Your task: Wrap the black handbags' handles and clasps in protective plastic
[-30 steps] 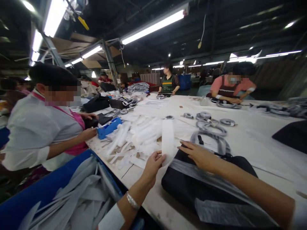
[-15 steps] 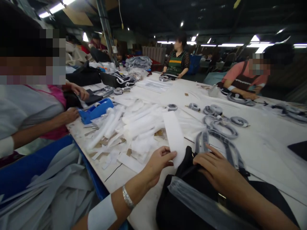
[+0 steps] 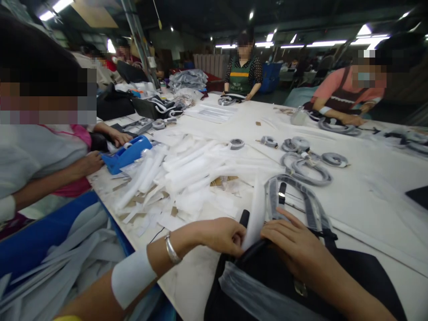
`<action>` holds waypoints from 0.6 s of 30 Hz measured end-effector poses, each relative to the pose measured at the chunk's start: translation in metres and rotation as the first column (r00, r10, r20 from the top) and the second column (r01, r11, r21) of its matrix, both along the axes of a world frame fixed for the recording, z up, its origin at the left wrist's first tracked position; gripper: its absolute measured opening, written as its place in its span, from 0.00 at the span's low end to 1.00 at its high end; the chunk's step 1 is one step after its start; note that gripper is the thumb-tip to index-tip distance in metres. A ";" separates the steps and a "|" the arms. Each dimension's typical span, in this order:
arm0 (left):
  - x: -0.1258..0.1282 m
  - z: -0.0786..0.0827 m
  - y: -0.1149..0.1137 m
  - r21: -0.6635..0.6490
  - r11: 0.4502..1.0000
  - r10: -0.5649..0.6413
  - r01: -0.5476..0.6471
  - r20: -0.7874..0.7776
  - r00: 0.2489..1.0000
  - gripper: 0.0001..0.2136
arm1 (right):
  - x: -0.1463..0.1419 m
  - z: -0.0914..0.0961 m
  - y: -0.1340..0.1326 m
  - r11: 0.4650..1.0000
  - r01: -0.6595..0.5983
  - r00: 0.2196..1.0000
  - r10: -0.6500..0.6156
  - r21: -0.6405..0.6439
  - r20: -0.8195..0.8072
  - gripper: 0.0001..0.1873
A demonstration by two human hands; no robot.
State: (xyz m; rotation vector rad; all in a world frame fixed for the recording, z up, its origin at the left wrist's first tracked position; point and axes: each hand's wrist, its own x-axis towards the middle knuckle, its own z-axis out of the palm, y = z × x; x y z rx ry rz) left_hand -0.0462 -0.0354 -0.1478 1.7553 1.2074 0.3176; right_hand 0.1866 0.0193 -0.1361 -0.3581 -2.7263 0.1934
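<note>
A black bag point(image 3: 264, 276) lies at the front of the table, with a clear plastic wrap band point(image 3: 257, 290) across its face. My right hand point(image 3: 294, 240) grips the bag's top edge, its thumb hidden. My left hand point(image 3: 222, 234) is closed at the lower left edge of a white foam sheet point(image 3: 256, 209), which stands upright at the bag's top edge; its lower end is hidden. A short black strap end point(image 3: 244, 217) sticks up by my left fingers. Behind my right hand is a plastic-wrapped strap point(image 3: 309, 196) with a metal buckle point(image 3: 281, 195).
White foam pieces point(image 3: 190, 167) are heaped at centre left, near a blue tape dispenser point(image 3: 129, 154) under a co-worker's hand. Wrapped strap coils point(image 3: 296, 145) lie on the white table point(image 3: 361, 200). A blue bin point(image 3: 76, 209) of pale strips stands lower left. Two co-workers work across the table.
My left hand has moved down with the foam sheet, which now stands narrower and lower against the bag's top edge. My right hand stays on the bag. The far co-worker has turned forward.
</note>
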 end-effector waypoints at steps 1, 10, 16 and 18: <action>-0.004 0.003 -0.001 -0.073 0.993 -0.091 0.092 0.016 0.996 0.05 | -0.001 -0.001 -0.002 1.000 -0.017 1.000 0.017 -0.016 0.002 0.13; 0.003 0.026 -0.035 0.178 0.981 -0.037 0.083 -0.247 0.968 0.04 | -0.004 -0.008 -0.008 1.000 0.005 0.978 -0.004 -0.004 0.211 0.48; 0.001 0.021 -0.090 0.165 0.893 0.434 -0.418 -0.068 0.898 0.05 | -0.003 -0.013 -0.005 0.991 -0.011 0.987 0.033 -0.136 0.159 0.29; 0.006 0.016 -0.119 0.009 0.845 0.535 -0.535 -0.020 0.845 0.08 | -0.002 -0.012 -0.006 0.990 0.001 0.994 0.014 -0.141 0.107 0.25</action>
